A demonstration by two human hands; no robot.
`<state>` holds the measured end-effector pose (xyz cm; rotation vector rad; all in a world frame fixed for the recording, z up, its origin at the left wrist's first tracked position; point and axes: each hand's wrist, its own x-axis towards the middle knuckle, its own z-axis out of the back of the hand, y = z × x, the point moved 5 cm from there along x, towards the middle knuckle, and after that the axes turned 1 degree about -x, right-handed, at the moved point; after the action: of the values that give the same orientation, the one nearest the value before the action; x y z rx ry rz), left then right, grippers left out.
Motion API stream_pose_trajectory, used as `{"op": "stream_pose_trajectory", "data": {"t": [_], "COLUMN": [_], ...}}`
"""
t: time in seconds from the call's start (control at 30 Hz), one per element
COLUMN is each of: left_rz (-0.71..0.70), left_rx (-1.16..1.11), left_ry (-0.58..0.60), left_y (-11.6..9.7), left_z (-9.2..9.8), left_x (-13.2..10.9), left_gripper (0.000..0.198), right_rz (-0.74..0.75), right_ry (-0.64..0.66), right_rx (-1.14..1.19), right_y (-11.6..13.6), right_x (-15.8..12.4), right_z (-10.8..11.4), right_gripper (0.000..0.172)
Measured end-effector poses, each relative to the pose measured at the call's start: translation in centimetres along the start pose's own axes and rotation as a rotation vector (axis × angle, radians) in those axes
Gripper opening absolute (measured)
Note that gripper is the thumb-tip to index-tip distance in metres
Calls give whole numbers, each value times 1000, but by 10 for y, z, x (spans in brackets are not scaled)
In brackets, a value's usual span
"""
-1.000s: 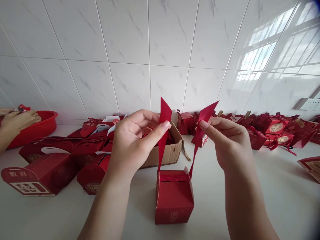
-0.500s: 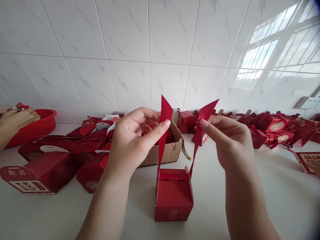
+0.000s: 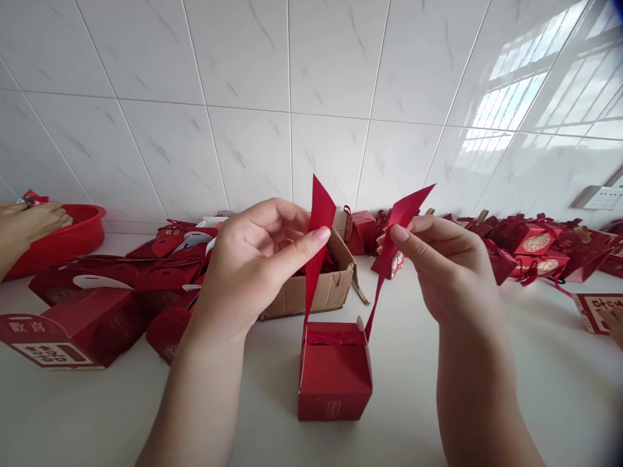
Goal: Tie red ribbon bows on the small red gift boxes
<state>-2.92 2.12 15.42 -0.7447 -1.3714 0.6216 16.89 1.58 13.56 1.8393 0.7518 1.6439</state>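
A small red gift box stands upright on the white tabletop, with red ribbon coming up from both sides of its top. My left hand pinches one ribbon end between thumb and fingers, its pointed tip sticking up. The other ribbon end is pinched in my right hand, its slanted tip pointing up and right. Both ends are held above the box, apart from each other. Behind my left hand sits an open cardboard box with red things inside.
Several red gift boxes crowd the left, and more tied boxes line the right by the tiled wall. A red basin stands far left, beside another person's hands. Another person's fingers touch a box at far right.
My hands have spread the two ribbon ends slightly farther apart. The view has shifted a little; the gift box still stands in place, and the pinch on both ends is kept.
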Motion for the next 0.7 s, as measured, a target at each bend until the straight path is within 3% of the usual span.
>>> {"op": "stream_pose_trajectory", "data": {"t": [0.3, 0.57, 0.7], "left_rz": [13, 55, 114], "left_rx": [-7, 72, 80], "left_ry": [46, 140, 134], "left_y": [4, 10, 13], "left_z": [-11, -23, -25], "left_x": [0, 1, -1], "left_gripper": [8, 11, 18], "right_rz": [-190, -172, -140], "right_ry": [110, 116, 124], "right_rx": [143, 65, 59], "right_y": [-12, -21, -20], "right_x": [1, 2, 1], "right_z": [-10, -18, -20], "right_gripper": [6, 9, 9]}}
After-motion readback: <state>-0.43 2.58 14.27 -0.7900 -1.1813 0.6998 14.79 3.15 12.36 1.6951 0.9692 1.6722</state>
